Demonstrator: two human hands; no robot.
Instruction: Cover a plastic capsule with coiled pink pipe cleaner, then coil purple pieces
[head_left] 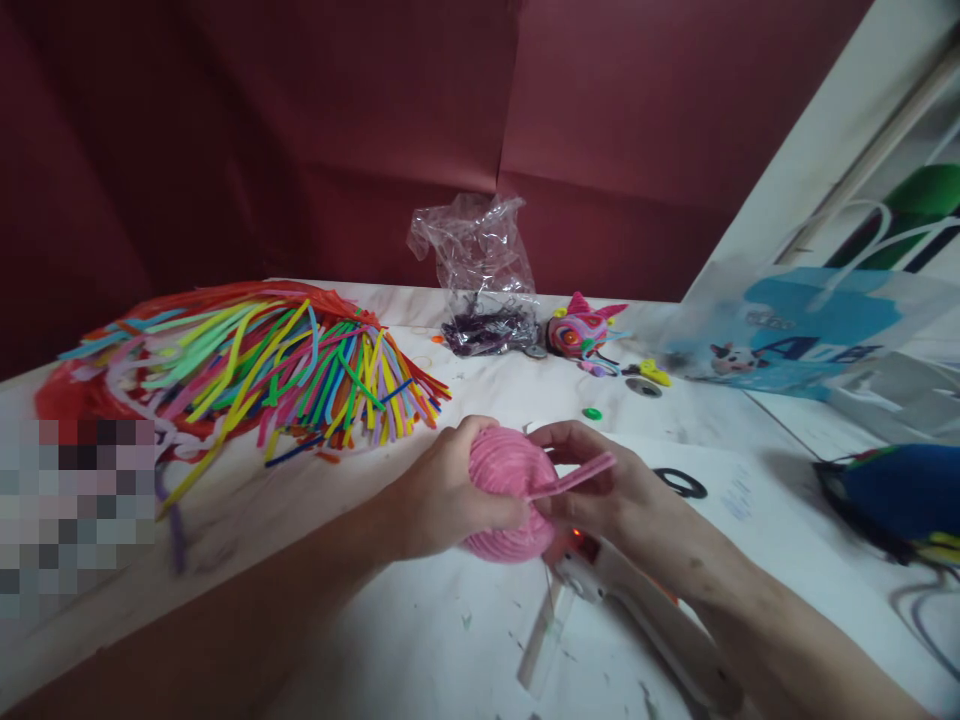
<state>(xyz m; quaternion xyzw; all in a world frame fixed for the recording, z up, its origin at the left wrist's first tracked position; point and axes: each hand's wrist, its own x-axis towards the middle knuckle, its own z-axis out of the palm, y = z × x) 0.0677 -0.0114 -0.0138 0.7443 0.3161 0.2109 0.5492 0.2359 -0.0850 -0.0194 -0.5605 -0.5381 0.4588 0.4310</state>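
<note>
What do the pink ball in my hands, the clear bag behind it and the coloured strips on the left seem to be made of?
Pink ball: matte, probably fuzzy chenille stem, since ridged strands wrap it and a loose end juts out.
Clear bag: thin, glossy plastic film, judging by its creases and highlights.
Coloured strips: matte, perhaps chenille too; their texture is unclear.

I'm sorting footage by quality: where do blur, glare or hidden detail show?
Head view: glue gun and carrier bag look soft; head view: highlights streak the clear plastic bag; head view: a pixelated patch covers the lower left edge; head view: ridges on the pink ball show.
</note>
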